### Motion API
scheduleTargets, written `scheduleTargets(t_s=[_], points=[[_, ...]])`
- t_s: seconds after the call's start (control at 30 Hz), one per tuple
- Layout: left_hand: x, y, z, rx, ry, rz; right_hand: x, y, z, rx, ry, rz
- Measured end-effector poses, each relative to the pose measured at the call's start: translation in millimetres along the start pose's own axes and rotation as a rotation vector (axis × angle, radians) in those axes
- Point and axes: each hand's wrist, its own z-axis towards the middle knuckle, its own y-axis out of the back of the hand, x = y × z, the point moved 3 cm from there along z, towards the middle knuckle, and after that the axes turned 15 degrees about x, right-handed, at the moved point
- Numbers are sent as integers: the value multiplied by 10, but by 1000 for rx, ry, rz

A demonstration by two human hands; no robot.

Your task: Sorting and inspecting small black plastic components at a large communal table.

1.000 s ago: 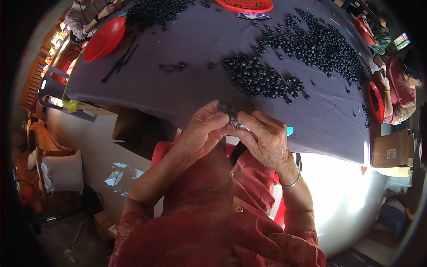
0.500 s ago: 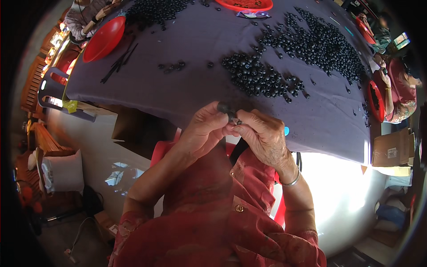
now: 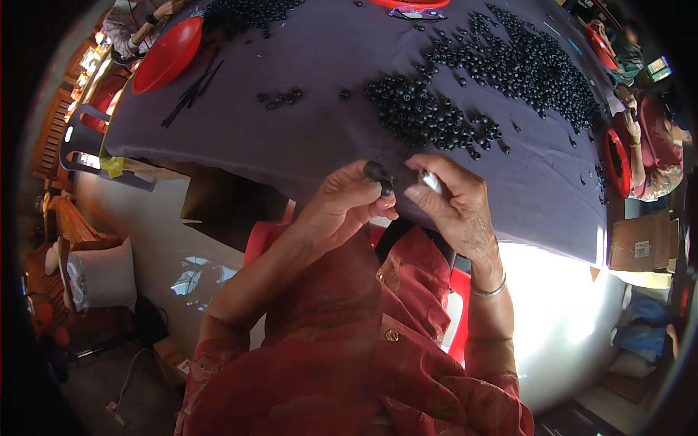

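Above the near edge of the cloth, my left hand [image 3: 338,196] pinches a small round black piece [image 3: 386,190] between thumb and fingers. A black cover [image 3: 374,171] seems to wrap the tip of its index finger. A short gap to the right, my right hand [image 3: 462,207] is closed around a slim silvery-white tool [image 3: 431,180]; its kind I cannot make out, and much of it is hidden in the palm. Beyond both hands lies a heap of small round black pieces [image 3: 429,120], some showing a hole, with a few strays [image 3: 280,98] to the left.
A purple-grey cloth [image 3: 320,138] covers the table. Red bowls [image 3: 169,55] [image 3: 618,163] stand at left and right, a co-worker near each. Dark thin strips [image 3: 193,94] lie by the left bowl. A larger black heap [image 3: 531,69] spreads at the far right.
My hands have come apart: the right has moved right and up, away from the black piece, and the silvery-white tool now shows in it. My left hand still pinches the piece.
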Motion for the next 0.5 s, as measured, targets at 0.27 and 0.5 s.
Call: scheduleTargets(t_s=[0.27, 0.5], points=[[-10, -87, 30, -39, 54, 28, 130, -202, 18, 82, 85, 248], [117, 15, -15, 5, 148, -161, -20, -298, -24, 155, -96, 731]])
